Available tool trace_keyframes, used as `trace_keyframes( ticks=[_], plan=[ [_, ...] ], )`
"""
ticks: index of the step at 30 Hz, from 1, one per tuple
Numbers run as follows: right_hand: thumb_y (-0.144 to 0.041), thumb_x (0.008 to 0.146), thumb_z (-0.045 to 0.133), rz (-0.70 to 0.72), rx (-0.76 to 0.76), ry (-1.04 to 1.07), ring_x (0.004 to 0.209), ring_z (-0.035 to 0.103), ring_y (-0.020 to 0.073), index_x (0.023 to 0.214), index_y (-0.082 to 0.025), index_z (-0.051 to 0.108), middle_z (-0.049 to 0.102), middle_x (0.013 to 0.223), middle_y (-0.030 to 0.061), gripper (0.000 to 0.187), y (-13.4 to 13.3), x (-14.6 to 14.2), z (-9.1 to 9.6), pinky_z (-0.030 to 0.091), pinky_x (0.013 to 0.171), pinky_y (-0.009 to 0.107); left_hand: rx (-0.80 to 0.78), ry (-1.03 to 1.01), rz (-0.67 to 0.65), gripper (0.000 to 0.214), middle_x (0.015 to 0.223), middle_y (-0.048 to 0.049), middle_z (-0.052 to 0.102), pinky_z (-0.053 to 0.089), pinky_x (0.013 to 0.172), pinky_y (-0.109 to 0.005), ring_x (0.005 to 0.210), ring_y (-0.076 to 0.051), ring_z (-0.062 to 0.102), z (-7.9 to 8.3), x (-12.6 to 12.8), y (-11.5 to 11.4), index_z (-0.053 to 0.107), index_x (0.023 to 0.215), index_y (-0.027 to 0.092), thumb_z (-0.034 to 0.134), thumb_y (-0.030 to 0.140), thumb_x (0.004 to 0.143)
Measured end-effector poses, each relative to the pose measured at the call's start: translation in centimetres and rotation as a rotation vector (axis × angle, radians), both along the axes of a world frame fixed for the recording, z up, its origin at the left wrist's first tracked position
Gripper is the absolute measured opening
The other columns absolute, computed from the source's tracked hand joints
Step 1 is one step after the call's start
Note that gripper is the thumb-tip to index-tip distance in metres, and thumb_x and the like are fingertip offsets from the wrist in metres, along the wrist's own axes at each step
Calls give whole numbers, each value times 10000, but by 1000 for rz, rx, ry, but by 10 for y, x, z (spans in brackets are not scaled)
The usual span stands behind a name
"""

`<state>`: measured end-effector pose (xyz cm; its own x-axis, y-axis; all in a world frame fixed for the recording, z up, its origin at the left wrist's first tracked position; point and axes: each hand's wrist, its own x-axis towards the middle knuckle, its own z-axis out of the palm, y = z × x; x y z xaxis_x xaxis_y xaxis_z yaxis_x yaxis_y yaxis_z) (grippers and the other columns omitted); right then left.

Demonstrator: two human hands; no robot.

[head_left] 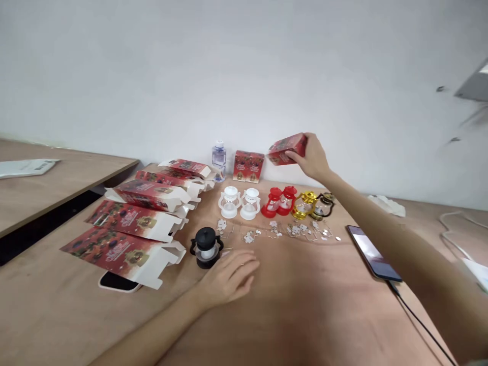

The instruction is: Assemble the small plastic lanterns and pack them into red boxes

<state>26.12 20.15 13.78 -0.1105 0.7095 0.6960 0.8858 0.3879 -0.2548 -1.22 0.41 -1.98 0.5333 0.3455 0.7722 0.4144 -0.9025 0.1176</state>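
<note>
Up near the wall, my right hand (310, 157) grips a closed red printed gift box (286, 148), held tilted above the back of the table. My left hand (227, 278) rests low over the table, fingers loosely stretched and apart, with nothing visible in it. Just beyond its knuckles stands a black mini lantern (206, 248). Behind are two white lanterns (230, 203), two red lanterns (272, 202), a gold lantern (304, 205) and a bronze-coloured lantern (322, 206). Two closed red boxes (247, 166) stand side by side against the wall.
Several open flattened-looking red cartons (129, 218) overlap on the left, one partly over a phone (119, 281). A water bottle (218, 161) stands behind. Small wire handles and white bits (249, 236) lie before the lanterns. Another phone (371, 254) with a cable (417, 317) lies right.
</note>
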Motion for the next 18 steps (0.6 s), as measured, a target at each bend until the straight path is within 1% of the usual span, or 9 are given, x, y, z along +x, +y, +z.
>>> trace_keyframes(
  ticks=[1,3,5,6,8,9,11,13,18],
  plan=[
    [-500,807,577,36,54,135,1134,497,313,1268,-102,387,511,1222,187,638,-32,6,-6,381,983,486,-82,-64,11,424,1067,-117,649,543,898,-330,1051,-211,623,-1,3,-3,471,1246,176,558,155,831],
    [-498,861,487,71,74,418,1086,536,280,1251,-158,413,545,1179,144,523,-103,9,-35,417,957,468,-290,-228,39,536,1187,-148,579,539,922,-378,1113,-239,593,-4,11,-11,380,1333,202,579,272,840],
    [-504,876,461,92,-50,640,1044,567,267,1186,-222,482,587,1111,103,419,-169,4,-80,457,916,442,-486,-376,17,667,1321,-174,485,519,956,-433,1199,-279,540,-9,23,-18,280,1398,226,585,411,834],
    [-498,870,486,110,-132,721,1070,565,262,1187,-253,499,593,1131,88,401,-197,-1,-104,464,920,425,-568,-420,-13,731,1374,-181,441,505,972,-452,1238,-297,510,-12,30,-21,241,1417,234,589,475,820],
    [-486,865,511,168,-258,848,1105,564,251,1201,-297,522,606,1166,60,386,-235,-13,-146,476,931,400,-722,-460,-64,782,1393,-177,444,507,963,-460,1240,-312,511,-16,39,-25,241,1418,242,588,560,793],
    [-491,872,499,195,-296,878,1110,570,246,1201,-307,534,615,1171,51,379,-246,-18,-161,479,936,394,-807,-461,-77,760,1356,-166,494,522,936,-452,1198,-307,550,-16,43,-25,277,1400,244,584,576,789],
    [-536,888,443,265,-361,921,1103,585,247,1176,-312,571,638,1161,42,387,-254,-26,-175,505,904,386,-975,-453,-90,679,1212,-132,615,554,862,-420,1044,-280,644,-15,46,-25,377,1331,240,587,579,780],
    [-591,891,385,292,-407,956,1071,608,249,1152,-301,604,664,1129,43,447,-251,-28,-175,525,869,382,-1103,-459,-76,619,1075,-99,682,563,809,-388,916,-259,680,-9,45,-23,470,1234,225,622,571,744],
    [-675,872,314,205,-527,1053,1024,633,273,1049,-213,670,707,1024,89,610,-240,-21,-163,515,890,406,-1316,-606,30,642,960,-67,701,542,780,-327,877,-245,667,8,41,-23,532,1127,186,751,507,616]
  ],
)
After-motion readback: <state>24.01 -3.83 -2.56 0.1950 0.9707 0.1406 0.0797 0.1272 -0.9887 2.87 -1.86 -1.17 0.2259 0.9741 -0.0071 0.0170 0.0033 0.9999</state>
